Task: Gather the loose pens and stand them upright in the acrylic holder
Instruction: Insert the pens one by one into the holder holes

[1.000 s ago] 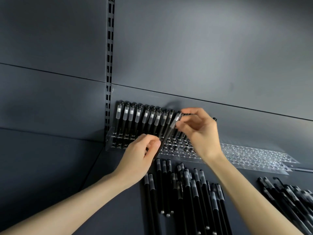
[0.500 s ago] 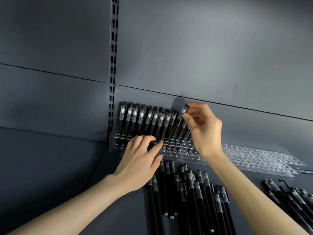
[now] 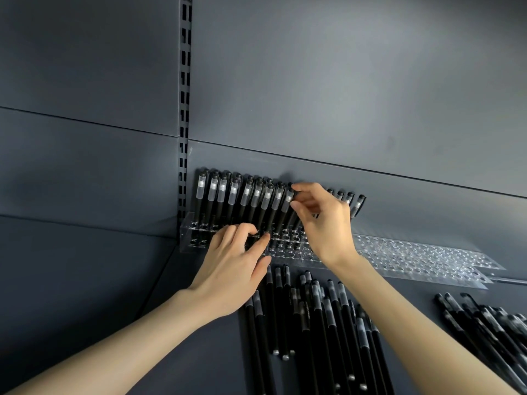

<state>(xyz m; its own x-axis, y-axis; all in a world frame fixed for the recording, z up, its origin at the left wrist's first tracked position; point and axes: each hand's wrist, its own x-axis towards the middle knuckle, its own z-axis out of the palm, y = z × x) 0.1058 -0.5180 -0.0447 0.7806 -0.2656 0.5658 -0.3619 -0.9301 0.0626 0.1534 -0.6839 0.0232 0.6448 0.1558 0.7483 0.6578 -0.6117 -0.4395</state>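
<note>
A long clear acrylic holder (image 3: 422, 256) with rows of round holes lies along the back wall of a dark shelf. Several black pens with frosted caps stand upright (image 3: 233, 195) in its left part. My right hand (image 3: 322, 220) pinches the cap of one standing black pen (image 3: 287, 201) between thumb and fingers. My left hand (image 3: 233, 269) rests on the holder's front edge, fingers curled loosely at the holes; whether it holds anything is hidden. Loose black pens (image 3: 313, 323) lie flat on the shelf below the hands.
A second heap of loose pens (image 3: 490, 323) lies at the right edge of the shelf. A slotted metal upright (image 3: 184, 109) runs up the back wall beside the holder's left end. The holder's right half shows open holes.
The pen in my right hand has gone from tilted to upright, lowered into the row. My left hand has moved forward onto the holder's front edge.
</note>
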